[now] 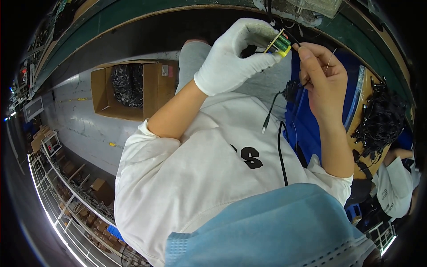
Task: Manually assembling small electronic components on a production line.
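Note:
My left hand (pixel 233 55), in a white glove, grips a small circuit board (pixel 275 41) between thumb and fingers. Green cylindrical parts and a yellow block stand on the board's right face. Close beside it, my bare right hand (pixel 322 71) pinches a thin black cable (pixel 295 46) with thumb and forefinger. A fine wire (pixel 331 58) sticks up by its fingers. Below that hand hangs a bunched black cord (pixel 291 90), and a black plug end (pixel 265 123) dangles in front of my shirt. Whether the cable touches the board I cannot tell.
An open cardboard box (pixel 160 86) with black plastic inside sits on the floor at left. At right, a heap of black cables (pixel 380 120) lies on a wooden surface beside a blue bin (pixel 307 124). Another person's sleeve (pixel 393 189) shows at far right. A green bench edge (pixel 178 12) runs overhead.

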